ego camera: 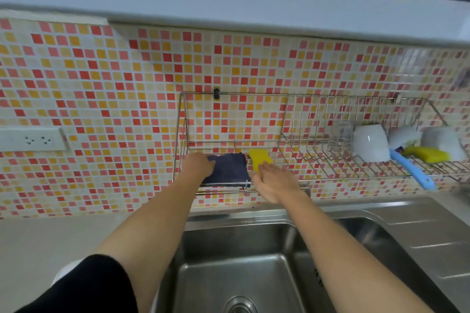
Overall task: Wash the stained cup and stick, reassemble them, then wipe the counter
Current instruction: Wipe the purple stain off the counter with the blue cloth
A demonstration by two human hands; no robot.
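My left hand point(199, 165) grips the left edge of a dark blue cloth point(229, 168), folded flat on the lower shelf of the wall rack point(287, 95) above the steel sink point(229, 249). My right hand point(276, 181) is relaxed, straight fingers touching a yellow sponge point(258, 157) just beside the cloth.

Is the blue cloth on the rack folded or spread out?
Folded: the blue cloth lies as a compact rectangle with straight edges on the wire rack.
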